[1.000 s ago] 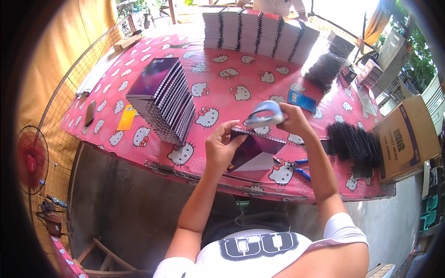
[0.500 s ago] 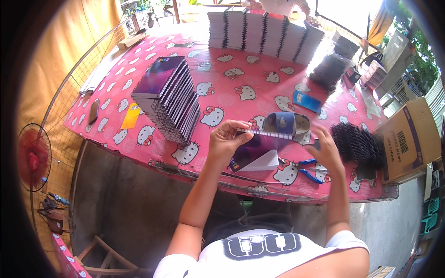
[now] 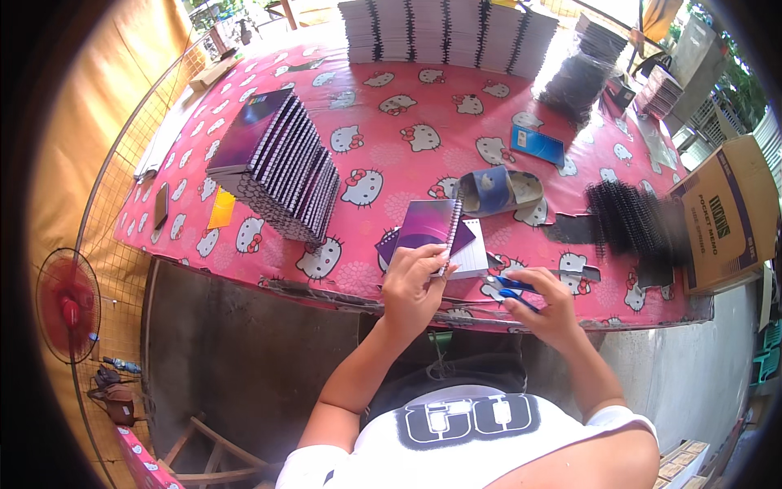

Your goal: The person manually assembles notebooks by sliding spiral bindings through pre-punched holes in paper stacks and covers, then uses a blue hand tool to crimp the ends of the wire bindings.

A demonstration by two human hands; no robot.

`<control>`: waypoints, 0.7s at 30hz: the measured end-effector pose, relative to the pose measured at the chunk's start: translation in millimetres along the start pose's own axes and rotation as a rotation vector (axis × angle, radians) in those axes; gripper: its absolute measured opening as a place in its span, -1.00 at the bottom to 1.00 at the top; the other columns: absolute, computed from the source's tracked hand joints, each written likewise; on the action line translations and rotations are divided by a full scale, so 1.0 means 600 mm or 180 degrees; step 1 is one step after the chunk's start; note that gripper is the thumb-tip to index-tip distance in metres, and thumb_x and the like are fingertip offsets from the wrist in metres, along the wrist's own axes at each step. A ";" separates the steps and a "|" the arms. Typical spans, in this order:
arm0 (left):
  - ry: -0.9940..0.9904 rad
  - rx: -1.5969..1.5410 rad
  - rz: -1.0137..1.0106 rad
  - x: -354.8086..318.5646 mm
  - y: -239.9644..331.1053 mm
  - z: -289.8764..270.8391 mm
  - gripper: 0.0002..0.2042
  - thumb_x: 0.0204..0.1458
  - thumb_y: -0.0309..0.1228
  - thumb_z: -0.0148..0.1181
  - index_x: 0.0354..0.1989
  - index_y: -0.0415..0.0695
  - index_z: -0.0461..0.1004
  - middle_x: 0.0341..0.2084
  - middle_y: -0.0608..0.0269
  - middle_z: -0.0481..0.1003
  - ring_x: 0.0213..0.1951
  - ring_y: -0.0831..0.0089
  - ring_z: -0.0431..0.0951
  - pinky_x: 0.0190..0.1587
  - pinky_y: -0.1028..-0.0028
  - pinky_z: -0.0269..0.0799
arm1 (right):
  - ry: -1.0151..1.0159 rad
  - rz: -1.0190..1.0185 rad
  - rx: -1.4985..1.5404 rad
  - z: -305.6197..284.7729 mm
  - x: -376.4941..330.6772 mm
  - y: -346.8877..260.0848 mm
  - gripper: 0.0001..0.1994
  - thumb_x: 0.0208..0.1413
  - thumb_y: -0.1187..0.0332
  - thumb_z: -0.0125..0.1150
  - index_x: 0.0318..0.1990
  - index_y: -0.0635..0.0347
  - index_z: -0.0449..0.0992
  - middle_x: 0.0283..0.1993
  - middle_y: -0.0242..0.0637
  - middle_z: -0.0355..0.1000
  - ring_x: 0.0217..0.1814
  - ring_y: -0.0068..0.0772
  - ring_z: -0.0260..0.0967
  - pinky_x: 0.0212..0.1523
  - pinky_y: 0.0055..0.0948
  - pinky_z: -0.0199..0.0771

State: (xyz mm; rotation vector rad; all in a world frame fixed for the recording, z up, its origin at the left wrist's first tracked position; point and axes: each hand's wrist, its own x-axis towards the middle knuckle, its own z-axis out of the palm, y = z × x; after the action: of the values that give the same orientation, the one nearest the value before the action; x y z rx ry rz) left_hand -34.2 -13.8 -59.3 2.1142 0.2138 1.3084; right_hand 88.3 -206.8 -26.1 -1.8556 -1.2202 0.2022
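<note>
My left hand point(image 3: 414, 285) is closed on the near end of a purple spiral notebook point(image 3: 428, 222), whose coil runs along its right edge. Beneath that notebook lie a second purple cover and a white pad of punched pages point(image 3: 474, 247). In my right hand point(image 3: 544, 305) are blue-handled pliers point(image 3: 515, 292), their jaws pointing left toward the notebook's lower end but apart from it. Just beyond the notebook rests a blue slipper point(image 3: 498, 189) on the pink table cover. Part of the pliers' handles is hidden by my fingers.
A tall stack of purple spiral notebooks point(image 3: 281, 167) stands to the left. Black coils point(image 3: 627, 218) lie in a heap beside a cardboard box point(image 3: 723, 218) at the right. Stacks of white bound pads point(image 3: 444, 33) line the far side. A blue booklet point(image 3: 538, 145) lies beyond the slipper.
My right hand has picked up the pliers from the table. The notebook in my left hand has turned, its coil now pointing away from me with the purple cover showing.
</note>
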 end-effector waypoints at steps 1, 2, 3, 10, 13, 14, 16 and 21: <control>0.0146 -0.0064 0.0040 0.006 -0.001 0.001 -0.75 -0.28 -0.59 0.45 -0.42 -0.24 0.47 -0.34 0.10 0.54 -0.37 0.32 0.51 -0.40 0.44 0.46 | 0.0067 -0.0070 0.0082 0.008 0.008 -0.015 -0.64 -0.10 0.38 0.35 -0.09 0.24 0.49 -0.12 -0.13 0.45 -0.10 -0.14 0.42 -0.09 -0.30 0.39; 0.0208 -0.0102 -0.0092 0.009 0.006 0.000 -0.74 -0.28 -0.56 0.47 -0.46 -0.25 0.45 -0.38 0.08 0.53 -0.38 0.33 0.52 -0.41 0.46 0.46 | 0.0125 -0.0145 0.0166 0.011 0.016 -0.025 -0.63 -0.10 0.35 0.36 -0.10 0.22 0.49 -0.11 -0.12 0.45 -0.09 -0.13 0.41 -0.07 -0.27 0.37; 0.0226 -0.0095 -0.0066 0.011 0.006 0.002 -0.73 -0.28 -0.55 0.48 -0.47 -0.25 0.45 -0.39 0.08 0.53 -0.38 0.33 0.52 -0.42 0.46 0.46 | 0.0129 -0.0304 0.0027 0.010 0.023 -0.033 -0.62 -0.10 0.34 0.37 -0.09 0.22 0.48 -0.11 -0.13 0.45 -0.07 -0.13 0.40 -0.05 -0.24 0.35; 0.0192 0.0051 0.0177 0.005 0.003 0.004 -0.75 -0.32 -0.67 0.42 -0.46 -0.26 0.46 -0.40 0.10 0.53 -0.39 0.32 0.53 -0.42 0.48 0.47 | 0.0119 -0.0572 -0.0611 0.023 0.031 -0.057 -0.62 -0.06 0.29 0.35 -0.08 0.21 0.47 -0.10 -0.15 0.44 -0.03 -0.15 0.36 -0.04 -0.20 0.32; 0.0150 0.0042 0.0389 -0.002 0.004 0.004 -0.74 -0.35 -0.73 0.38 -0.42 -0.25 0.49 -0.39 0.11 0.54 -0.38 0.31 0.54 -0.39 0.46 0.48 | -0.0625 0.0361 0.0860 0.033 0.025 -0.023 -0.66 0.04 0.26 0.28 -0.07 0.26 0.47 -0.18 -0.17 0.47 -0.19 -0.25 0.43 -0.19 -0.34 0.40; 0.0133 0.0048 0.0489 -0.001 0.004 0.001 -0.73 -0.36 -0.75 0.36 -0.41 -0.25 0.50 -0.38 0.12 0.55 -0.37 0.30 0.55 -0.38 0.45 0.49 | -0.1045 0.1080 0.1846 0.030 0.026 0.002 -0.66 0.08 0.26 0.25 -0.06 0.28 0.47 -0.21 -0.18 0.48 -0.26 -0.31 0.44 -0.25 -0.40 0.41; 0.0100 0.0067 0.0638 0.001 0.000 -0.007 -0.72 -0.36 -0.75 0.36 -0.40 -0.24 0.51 -0.37 0.12 0.55 -0.35 0.29 0.56 -0.32 0.41 0.50 | -0.1773 0.2398 0.3959 0.021 0.035 -0.001 -0.67 0.17 0.26 0.17 -0.01 0.31 0.45 -0.32 -0.28 0.50 -0.47 -0.54 0.41 -0.40 -0.59 0.39; 0.0663 -0.0027 0.0474 0.066 -0.009 -0.055 -0.78 -0.20 -0.53 0.42 -0.40 -0.17 0.47 -0.34 0.16 0.56 -0.36 0.42 0.54 -0.31 0.49 0.46 | -0.0390 0.0961 0.1481 0.032 0.021 0.021 -0.69 0.08 0.33 0.25 -0.05 0.27 0.48 -0.17 -0.26 0.49 -0.16 -0.45 0.42 -0.17 -0.48 0.43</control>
State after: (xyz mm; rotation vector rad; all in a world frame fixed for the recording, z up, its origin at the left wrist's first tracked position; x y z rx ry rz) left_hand -41.9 22.5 -22.7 2.0180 0.1393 1.6158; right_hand 92.4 -187.4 -42.8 -1.6186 -0.8711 0.7133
